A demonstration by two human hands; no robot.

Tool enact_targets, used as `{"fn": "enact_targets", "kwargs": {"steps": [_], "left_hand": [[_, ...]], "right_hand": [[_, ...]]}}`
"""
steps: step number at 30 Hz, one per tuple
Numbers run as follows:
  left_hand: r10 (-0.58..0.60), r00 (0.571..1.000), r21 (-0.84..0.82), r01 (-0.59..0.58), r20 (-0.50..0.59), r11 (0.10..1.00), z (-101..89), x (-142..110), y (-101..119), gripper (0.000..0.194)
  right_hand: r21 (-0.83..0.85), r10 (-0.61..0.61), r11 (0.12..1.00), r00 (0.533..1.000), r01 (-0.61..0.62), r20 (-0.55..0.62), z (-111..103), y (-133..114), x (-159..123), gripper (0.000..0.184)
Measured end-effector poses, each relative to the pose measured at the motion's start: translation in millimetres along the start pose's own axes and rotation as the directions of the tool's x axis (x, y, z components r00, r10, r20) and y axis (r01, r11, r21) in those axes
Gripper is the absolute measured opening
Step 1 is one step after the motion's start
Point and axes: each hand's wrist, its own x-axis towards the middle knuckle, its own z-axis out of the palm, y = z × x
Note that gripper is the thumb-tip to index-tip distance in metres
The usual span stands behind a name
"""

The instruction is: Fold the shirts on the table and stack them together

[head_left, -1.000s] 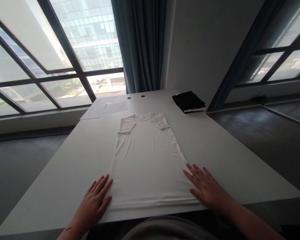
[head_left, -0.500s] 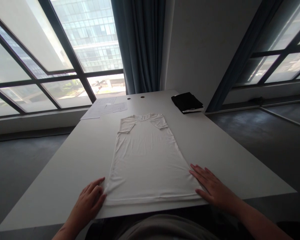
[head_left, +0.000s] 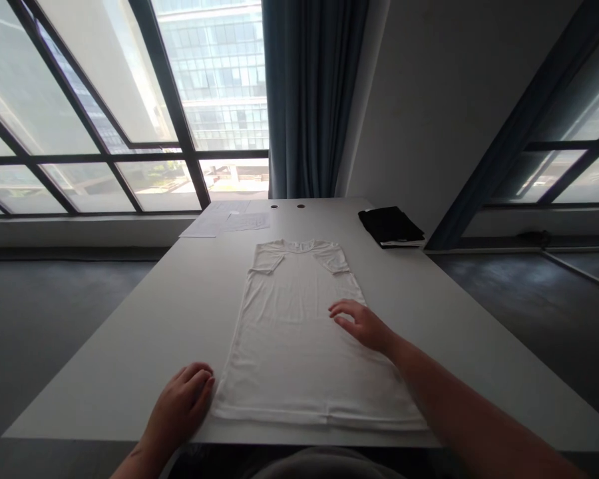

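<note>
The white T-shirt [head_left: 299, 332] lies flat and unfolded between the hands, the left hand [head_left: 182, 406] resting loosely curled beside its hem, the right hand [head_left: 362, 322] open, fingers spread, holding nothing, over its middle.

A: The white T-shirt [head_left: 299, 332], is it cotton?
B: A thin, soft knit cloth, matt, with small wrinkles. The table [head_left: 130, 346] under it looks smooth and matt, maybe laminate.
A: And at the far end?
B: Paper sheets [head_left: 227, 223], matt, and a folded black cloth [head_left: 390, 226]. The curtain [head_left: 304, 100] is heavy fabric.
</note>
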Motion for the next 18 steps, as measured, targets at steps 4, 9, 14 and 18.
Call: {"fn": "enact_targets", "kwargs": {"steps": [4,9,14,18], "left_hand": [[-0.154,0.988,0.004,0.154,-0.018,0.988,5.2,3.1,22.8,0.044],[-0.364,0.923,0.089,0.355,0.121,0.931,7.9,19.7,48.6,0.039],[-0.425,0.851,0.079,0.422,0.308,0.903,-0.7,35.2,53.6,0.014],[-0.465,0.785,0.05,0.49,0.408,0.87,-10.3,39.0,53.0,0.008]], "right_hand": [[0.185,0.375,0.909,0.927,-0.373,0.022,25.7,-7.9,108.9,0.034],[0.01,0.42,0.907,0.907,-0.421,0.029,73.4,-18.7,228.3,0.03],[-0.237,0.374,0.908,0.924,-0.346,0.084,117.4,-28.7,306.2,0.032],[-0.379,0.368,0.871,0.926,-0.312,0.085,145.3,-32.0,346.7,0.038]]}}
